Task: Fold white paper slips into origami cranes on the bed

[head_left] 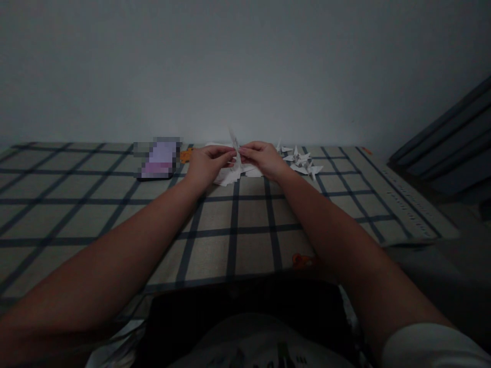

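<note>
Between my two hands a narrow folded piece of white paper point(234, 138) stands on end, blurred at its top. My left hand point(207, 162) pinches it from the left with thumb and fingertips. From the right, my right hand point(264, 157) grips the same paper, fingers closed. Beneath and behind the hands lie loose white paper sheets point(226, 178), partly covered by them. Just right of my right hand sits a cluster of folded paper cranes point(301, 160) with pointed tips.
A phone point(159, 159), its screen pixelated, lies left of my hands. The checked tablecloth point(115, 197) covers the table, which meets a plain wall point(245, 66) at the back. Dark folded fabric point(452, 138) hangs at the right, beyond the table edge.
</note>
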A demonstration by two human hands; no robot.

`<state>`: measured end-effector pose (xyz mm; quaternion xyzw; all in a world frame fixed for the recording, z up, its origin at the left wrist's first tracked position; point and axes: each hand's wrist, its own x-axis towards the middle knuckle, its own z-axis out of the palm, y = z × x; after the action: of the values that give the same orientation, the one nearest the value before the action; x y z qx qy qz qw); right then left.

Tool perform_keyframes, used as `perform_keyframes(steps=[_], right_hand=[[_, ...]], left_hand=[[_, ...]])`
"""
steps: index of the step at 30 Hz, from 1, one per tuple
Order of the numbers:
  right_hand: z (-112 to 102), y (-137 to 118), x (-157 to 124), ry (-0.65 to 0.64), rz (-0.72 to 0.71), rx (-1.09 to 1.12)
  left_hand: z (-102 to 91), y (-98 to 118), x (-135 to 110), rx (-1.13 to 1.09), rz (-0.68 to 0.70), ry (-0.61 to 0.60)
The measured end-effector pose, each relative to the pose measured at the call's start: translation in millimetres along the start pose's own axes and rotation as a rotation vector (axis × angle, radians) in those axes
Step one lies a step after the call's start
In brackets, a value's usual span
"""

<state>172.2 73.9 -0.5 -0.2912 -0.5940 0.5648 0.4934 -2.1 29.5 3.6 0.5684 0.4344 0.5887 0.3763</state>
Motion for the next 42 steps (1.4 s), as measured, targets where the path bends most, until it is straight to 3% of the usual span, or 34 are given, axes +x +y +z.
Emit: perform_keyframes(steps=[7,17,25,29,42], right_hand=[[0.7,-4.7,-3.1,-0.008,-0.022,-0.201],[4.4,-1.3,0.3,0.041,-0.024,-0.116],[3.3,-0.8,0.1,-0.022,-0.010,-0.101],[2.6,-1.5,-0.9,-0.033,0.044,-0.048],[0.0,-2.5,-1.8,-0.027,0.044,-0.019]], left_hand=[[-3.7,-6.9,3.8,0.090,0.043,-0.039],[-0.5,-14.2,11.1,-0.103,-0.048,-0.029],[-0.4,-11.3,12.3,-0.168,-0.037,-0.049],[-2.2,-12.2,13.4,-0.216,-0.095,-0.076],[-7.2,-14.2,14.1,-0.165,-0.097,-0.118]])
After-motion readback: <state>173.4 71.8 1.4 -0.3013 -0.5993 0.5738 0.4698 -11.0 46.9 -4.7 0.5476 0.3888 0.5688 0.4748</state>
